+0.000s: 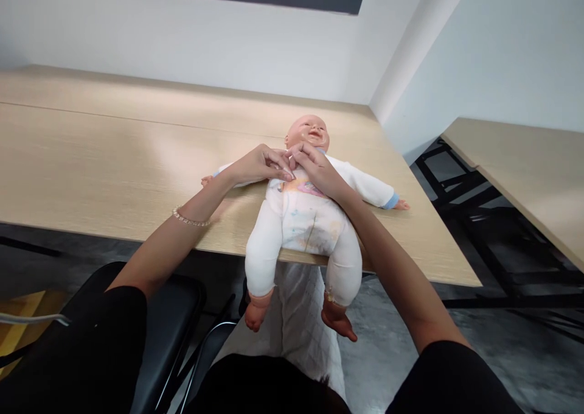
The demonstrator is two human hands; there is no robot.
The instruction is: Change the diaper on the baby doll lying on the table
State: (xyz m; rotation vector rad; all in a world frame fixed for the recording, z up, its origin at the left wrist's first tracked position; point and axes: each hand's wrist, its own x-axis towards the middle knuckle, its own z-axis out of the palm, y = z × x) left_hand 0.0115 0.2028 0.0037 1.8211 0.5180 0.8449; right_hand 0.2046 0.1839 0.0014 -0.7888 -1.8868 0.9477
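The person's left hand (259, 165), wearing a pale beaded bracelet (190, 220), and right hand (317, 169) are both pinching narrowly at the collar of a white long-sleeved onesie (303, 216) on a peach-coloured plastic baby doll (306, 133). The doll is lying on its back on a pale wood-grain table (114, 158), its legs hanging over the near edge, while a second tan table (515, 170) is standing off to the right.

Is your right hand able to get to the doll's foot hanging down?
Probably yes. The right hand rests on the baby doll's chest, and the foot hangs below the table edge; only the doll's own leg lies between.
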